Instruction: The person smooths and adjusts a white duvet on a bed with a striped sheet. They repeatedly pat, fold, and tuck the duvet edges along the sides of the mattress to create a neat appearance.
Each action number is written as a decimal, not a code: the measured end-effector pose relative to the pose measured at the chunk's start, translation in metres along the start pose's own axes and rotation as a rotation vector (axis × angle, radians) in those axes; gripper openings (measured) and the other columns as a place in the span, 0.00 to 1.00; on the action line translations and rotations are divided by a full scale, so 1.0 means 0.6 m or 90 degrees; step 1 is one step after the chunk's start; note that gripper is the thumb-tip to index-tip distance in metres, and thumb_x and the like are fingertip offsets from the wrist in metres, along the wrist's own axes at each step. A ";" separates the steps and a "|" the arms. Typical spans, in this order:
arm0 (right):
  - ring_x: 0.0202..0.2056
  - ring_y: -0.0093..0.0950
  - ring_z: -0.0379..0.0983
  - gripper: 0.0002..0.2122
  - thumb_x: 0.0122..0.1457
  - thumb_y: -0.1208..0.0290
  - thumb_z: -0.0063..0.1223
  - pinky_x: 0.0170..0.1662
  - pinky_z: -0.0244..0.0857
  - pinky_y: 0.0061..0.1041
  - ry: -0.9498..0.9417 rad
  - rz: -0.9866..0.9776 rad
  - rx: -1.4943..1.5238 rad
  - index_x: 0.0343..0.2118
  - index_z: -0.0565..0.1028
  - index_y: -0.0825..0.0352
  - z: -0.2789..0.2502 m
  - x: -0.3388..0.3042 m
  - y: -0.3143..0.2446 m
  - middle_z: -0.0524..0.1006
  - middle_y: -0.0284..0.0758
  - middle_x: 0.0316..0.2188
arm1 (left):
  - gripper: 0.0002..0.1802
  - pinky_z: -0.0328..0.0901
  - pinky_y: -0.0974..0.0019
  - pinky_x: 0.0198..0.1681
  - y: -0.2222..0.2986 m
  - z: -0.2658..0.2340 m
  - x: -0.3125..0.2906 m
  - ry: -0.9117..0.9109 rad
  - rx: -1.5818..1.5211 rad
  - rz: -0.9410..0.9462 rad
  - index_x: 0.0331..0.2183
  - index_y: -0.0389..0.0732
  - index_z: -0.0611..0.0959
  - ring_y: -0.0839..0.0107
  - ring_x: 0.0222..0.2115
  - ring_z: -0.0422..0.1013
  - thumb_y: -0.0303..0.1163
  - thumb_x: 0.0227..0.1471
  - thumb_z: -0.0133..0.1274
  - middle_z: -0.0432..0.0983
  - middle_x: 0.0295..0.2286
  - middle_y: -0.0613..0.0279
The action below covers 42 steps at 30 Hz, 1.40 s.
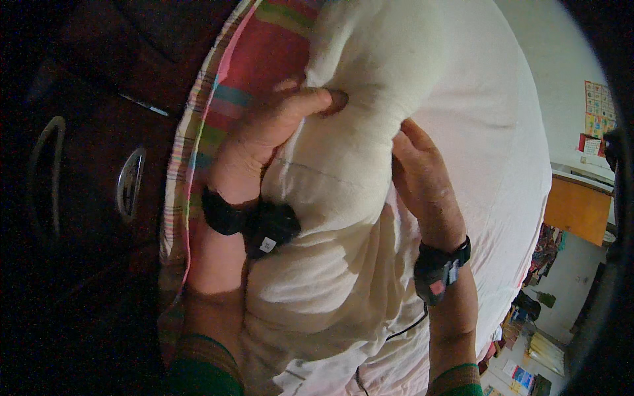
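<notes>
A long, plump bundle of cream cloth, like a soft bolster, runs away from me over the bed. It narrows where my hands squeeze it, and the cloth hides whatever is inside. My left hand grips its left side, thumb laid across the top and most fingers hidden against the cloth. On the opposite side my right hand presses in with bent fingers, their tips tucked out of sight at the pinched part. Nearer to me, the cream cloth falls in loose folds.
A pale pink-white sheet covers the bed's right side. A striped, multicoloured cloth shows at the left edge beside dark furniture with curved handles. Black devices sit on both wrists, and a dark cable crosses the folds.
</notes>
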State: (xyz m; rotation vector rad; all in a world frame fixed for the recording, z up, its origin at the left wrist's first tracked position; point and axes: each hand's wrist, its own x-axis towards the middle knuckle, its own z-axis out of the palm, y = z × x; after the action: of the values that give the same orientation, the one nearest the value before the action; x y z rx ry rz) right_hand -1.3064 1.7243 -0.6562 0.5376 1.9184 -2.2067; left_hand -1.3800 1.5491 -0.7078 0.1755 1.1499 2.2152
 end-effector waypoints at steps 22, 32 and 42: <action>0.40 0.23 0.69 0.16 0.58 0.71 0.48 0.45 0.63 0.22 0.266 -0.074 -0.330 0.48 0.67 0.72 -0.022 -0.057 -0.048 0.74 0.33 0.40 | 0.27 0.61 0.62 0.50 -0.001 0.048 0.016 0.211 0.522 0.288 0.48 0.37 0.71 0.63 0.44 0.69 0.34 0.45 0.54 0.72 0.44 0.57; 0.38 0.23 0.70 0.15 0.58 0.71 0.47 0.42 0.65 0.20 0.098 -0.300 -0.262 0.47 0.67 0.70 -0.006 0.006 0.003 0.73 0.35 0.40 | 0.19 0.56 0.66 0.55 0.023 0.040 -0.005 0.106 0.162 -0.025 0.48 0.40 0.74 0.68 0.47 0.66 0.28 0.53 0.47 0.70 0.46 0.60; 0.38 0.21 0.70 0.15 0.59 0.66 0.48 0.41 0.63 0.19 -0.042 0.032 -0.008 0.44 0.69 0.71 -0.038 0.016 -0.015 0.74 0.33 0.37 | 0.18 0.60 0.68 0.51 -0.017 0.019 0.004 -0.010 0.035 0.030 0.47 0.39 0.74 0.69 0.44 0.68 0.30 0.52 0.49 0.72 0.44 0.61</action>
State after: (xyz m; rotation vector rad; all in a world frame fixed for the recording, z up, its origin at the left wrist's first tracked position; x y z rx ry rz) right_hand -1.3151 1.7490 -0.6542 0.4985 1.8630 -2.1527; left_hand -1.3724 1.5627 -0.7090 0.2436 1.2098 2.2206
